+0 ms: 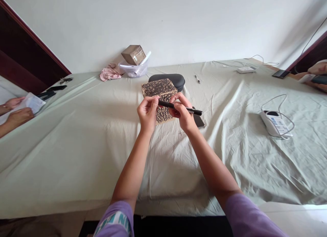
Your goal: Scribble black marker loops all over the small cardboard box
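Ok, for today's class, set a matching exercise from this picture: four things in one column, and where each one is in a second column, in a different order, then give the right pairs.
Things:
1. Black marker
2. Scribbled cardboard box
3. Pink cloth
4. Small cardboard box

Places:
A. Crumpled beside the clear plastic container
B. Held by the left hand and right hand
C. Tilted in the top of the container
D. Behind the hands, in front of the black case

Pairs: 1-B, 2-D, 3-A, 4-C
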Motion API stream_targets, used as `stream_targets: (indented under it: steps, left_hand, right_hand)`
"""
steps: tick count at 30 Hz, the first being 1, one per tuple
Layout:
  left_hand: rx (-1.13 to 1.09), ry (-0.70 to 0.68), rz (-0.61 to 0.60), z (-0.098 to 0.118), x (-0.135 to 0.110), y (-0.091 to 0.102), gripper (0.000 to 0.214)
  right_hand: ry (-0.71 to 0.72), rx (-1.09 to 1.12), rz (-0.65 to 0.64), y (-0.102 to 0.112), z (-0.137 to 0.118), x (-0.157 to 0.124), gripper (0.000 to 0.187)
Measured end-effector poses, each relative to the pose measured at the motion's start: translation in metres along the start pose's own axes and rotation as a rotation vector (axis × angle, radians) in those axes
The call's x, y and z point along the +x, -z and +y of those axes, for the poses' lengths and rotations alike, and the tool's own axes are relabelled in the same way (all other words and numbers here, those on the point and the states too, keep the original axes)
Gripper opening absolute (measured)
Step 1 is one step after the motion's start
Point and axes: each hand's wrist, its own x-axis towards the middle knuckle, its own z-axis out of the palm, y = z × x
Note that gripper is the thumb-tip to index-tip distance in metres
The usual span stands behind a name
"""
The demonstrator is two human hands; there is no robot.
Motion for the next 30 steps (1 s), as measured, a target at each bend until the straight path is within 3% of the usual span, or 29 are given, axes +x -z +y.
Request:
stream_targets:
  steps: [4, 6, 7, 9, 10, 12, 15, 18, 24, 27, 30]
  left_hand:
    - [0.080, -0.060, -0.078, -0.010, 0.006, 0.011, 0.041]
    - [0.147, -0.112, -0.004, -0.027, 0.015, 0.026, 0.044]
    - [0.185, -0.145, 0.107, -0.039, 0.019, 0.036, 0.050]
    - [0.283, -0.109, 0.226, -0.068, 0.025, 0.059, 0.076]
    - [0.319, -0.044, 0.199, -0.083, 0.026, 0.070, 0.099]
    - [0.326, 0.118, 0.013, -0.112, 0.022, 0.088, 0.140]
    - [0.236, 0.267, -0.251, -0.142, 0.006, 0.098, 0.162]
    - [0.153, 0.282, -0.372, -0.157, -0.009, 0.096, 0.161]
    - [0.171, 0.331, -0.326, -0.169, -0.015, 0.100, 0.162]
    - [0.176, 0.350, -0.326, -0.167, -0.017, 0.101, 0.159]
    - [0.184, 0.387, -0.309, -0.161, -0.019, 0.100, 0.155]
  right_hand:
    - [0.014, 0.066, 0.053, 0.007, 0.005, 0.006, 0.027]
    - [0.052, 0.081, 0.194, 0.017, 0.005, 0.010, 0.035]
    - [0.065, 0.073, 0.279, 0.024, 0.004, 0.012, 0.038]
    - [0.054, 0.035, 0.409, 0.042, 0.003, 0.015, 0.038]
    - [0.028, 0.010, 0.448, 0.052, 0.004, 0.016, 0.036]
    - [-0.070, -0.035, 0.485, 0.072, 0.009, 0.018, 0.033]
    - [-0.306, -0.025, 0.474, 0.095, 0.029, 0.019, 0.037]
    - [-0.486, -0.140, 0.418, 0.107, 0.057, 0.016, 0.051]
    - [-0.549, -0.665, 0.304, 0.108, 0.102, -0.003, 0.045]
    - [-0.542, -0.848, 0.228, 0.101, 0.112, -0.010, 0.035]
    - [-0.548, -0.991, 0.149, 0.093, 0.113, -0.011, 0.043]
